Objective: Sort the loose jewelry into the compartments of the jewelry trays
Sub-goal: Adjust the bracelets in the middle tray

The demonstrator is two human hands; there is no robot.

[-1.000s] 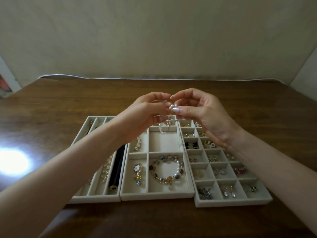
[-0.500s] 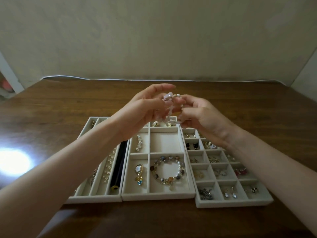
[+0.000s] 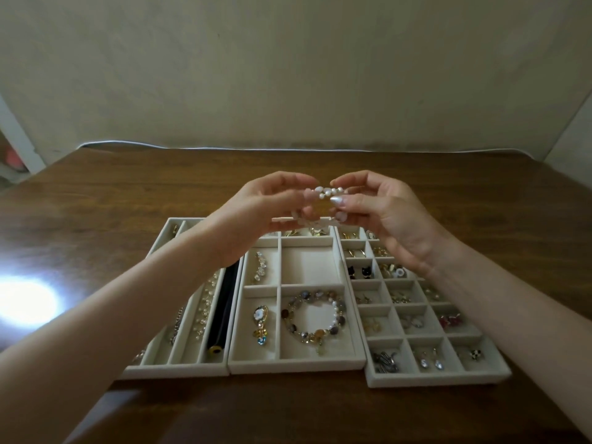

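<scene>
As fingertips [image 3: 337,200] pinch, pearl strand [image 3: 326,191] seemingly between

Three trays [image 3: 179,370] [image 3: 294,366] [image 3: 439,380]; two hands [image 3: 256,213] [image 3: 394,216]; one beaded bracelet [image 3: 315,317]; one pearl strand [image 3: 326,191].

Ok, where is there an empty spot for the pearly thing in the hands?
The middle tray's big compartment is bare, between the beaded bracelet in front and the gold pieces behind. The wooden table beyond the trays is bare too. The right tray is crowded with earrings in its small cells.
</scene>
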